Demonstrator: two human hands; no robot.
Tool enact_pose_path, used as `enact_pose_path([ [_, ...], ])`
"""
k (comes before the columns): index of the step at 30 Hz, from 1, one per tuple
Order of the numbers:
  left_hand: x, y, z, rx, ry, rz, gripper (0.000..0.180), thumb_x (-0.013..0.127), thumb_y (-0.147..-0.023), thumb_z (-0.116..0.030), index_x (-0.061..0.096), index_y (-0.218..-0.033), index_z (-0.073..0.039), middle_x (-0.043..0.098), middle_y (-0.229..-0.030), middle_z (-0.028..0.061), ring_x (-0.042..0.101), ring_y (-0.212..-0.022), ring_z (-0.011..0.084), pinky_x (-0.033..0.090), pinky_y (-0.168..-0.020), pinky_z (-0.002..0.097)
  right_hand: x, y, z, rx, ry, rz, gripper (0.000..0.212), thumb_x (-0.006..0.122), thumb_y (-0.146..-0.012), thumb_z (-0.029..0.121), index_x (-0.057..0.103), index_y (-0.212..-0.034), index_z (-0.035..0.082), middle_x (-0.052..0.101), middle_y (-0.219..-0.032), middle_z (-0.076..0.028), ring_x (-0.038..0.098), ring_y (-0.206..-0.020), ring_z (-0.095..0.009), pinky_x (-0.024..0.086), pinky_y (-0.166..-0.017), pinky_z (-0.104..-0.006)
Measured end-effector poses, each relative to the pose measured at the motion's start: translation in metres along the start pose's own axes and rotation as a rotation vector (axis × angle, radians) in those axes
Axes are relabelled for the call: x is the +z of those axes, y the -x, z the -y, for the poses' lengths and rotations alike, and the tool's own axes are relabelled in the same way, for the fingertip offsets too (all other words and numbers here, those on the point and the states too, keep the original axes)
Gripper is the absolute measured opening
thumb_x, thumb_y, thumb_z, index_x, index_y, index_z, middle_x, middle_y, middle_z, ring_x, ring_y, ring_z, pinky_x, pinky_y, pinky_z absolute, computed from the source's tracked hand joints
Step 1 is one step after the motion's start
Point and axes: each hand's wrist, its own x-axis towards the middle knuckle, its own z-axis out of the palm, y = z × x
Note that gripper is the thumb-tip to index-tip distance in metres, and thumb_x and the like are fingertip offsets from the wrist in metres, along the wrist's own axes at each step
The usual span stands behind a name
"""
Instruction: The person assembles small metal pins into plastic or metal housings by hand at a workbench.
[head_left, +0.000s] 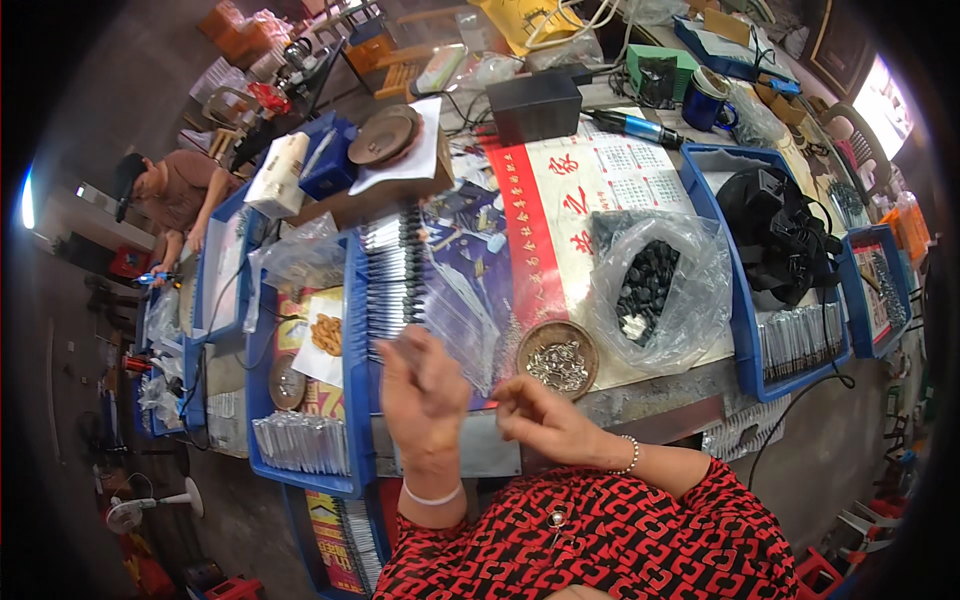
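My left hand (428, 392) is raised over the table's near edge, fingers curled together and partly smeared by motion. Whatever it may hold is hidden. Just beyond it lies a row of thin silver rods with black ends (392, 275). My right hand (545, 418) is closed in a pinch, its fingertips pointing left. Anything between them is too small to make out. Right beside it stands a round brown dish (527, 352) of small shiny metal parts (560, 366). A clear plastic bag (700, 290) of small black pieces (650, 280) sits further right.
Blue trays (362, 400) with bundled silver rods (300, 443) flank the workspace. The right tray (741, 330) also carries a black strapped device (780, 235). Toward the back are a black box (535, 108), a blue mug (706, 105) and cables. Another person (180, 190) works at far left.
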Motion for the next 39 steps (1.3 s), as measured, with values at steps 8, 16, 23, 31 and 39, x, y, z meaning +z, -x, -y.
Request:
enact_pose_path([
  [8,0.058,-0.095,-0.104,0.375,0.256,0.356,0.040,0.043,-0.094,-0.037,0.051,-0.093,0.002,0.037,-0.062,-0.0001,0.027,-0.042,0.0063,0.020,-0.037,0.0203,0.057,-0.019,-0.021,-0.428,0.355,0.179,0.045,0.058,-0.086,0.021,0.036,-0.118,-0.003,0.045,-0.109,-0.019,0.052,-0.098,-0.029,0.042,-0.086,-0.0360],
  [16,0.059,-0.145,-0.141,0.429,0.224,0.229,0.043,0.037,-0.095,-0.042,0.045,-0.085,-0.001,0.033,-0.060,-0.0011,0.027,-0.042,0.0065,0.020,-0.038,0.0205,0.075,-0.014,-0.023,-0.342,0.356,0.371,0.042,0.060,-0.084,0.024,0.042,-0.114,0.000,0.046,-0.112,-0.016,0.051,-0.100,-0.030,0.041,-0.087,-0.0362],
  [23,0.041,-0.155,-0.128,0.409,0.195,0.139,0.043,0.036,-0.095,-0.043,0.051,-0.088,-0.004,0.038,-0.058,-0.0021,0.028,-0.042,0.0062,0.022,-0.037,0.0196,0.073,-0.033,-0.014,-0.459,0.359,0.111,0.048,0.064,-0.080,0.023,0.038,-0.114,0.002,0.043,-0.113,-0.016,0.053,-0.091,-0.027,0.045,-0.080,-0.0368],
  [31,0.028,-0.151,-0.108,0.407,0.155,-0.012,0.042,0.036,-0.095,-0.042,0.052,-0.087,-0.004,0.039,-0.057,-0.0019,0.028,-0.041,0.0062,0.022,-0.034,0.0193,0.075,-0.020,-0.006,-0.289,0.363,0.310,0.042,0.062,-0.081,0.024,0.042,-0.113,0.006,0.058,-0.090,-0.010,0.059,-0.070,-0.025,0.048,-0.066,-0.0357],
  [39,0.015,-0.155,-0.089,0.350,0.140,-0.026,0.038,0.037,-0.096,-0.038,0.053,-0.087,-0.006,0.040,-0.057,-0.0006,0.029,-0.041,0.0074,0.024,-0.035,0.0192,0.071,-0.017,-0.012,-0.260,0.457,0.191,0.049,0.062,-0.080,0.029,0.040,-0.118,0.008,0.058,-0.094,-0.014,0.060,-0.080,-0.033,0.048,-0.069,-0.0402],
])
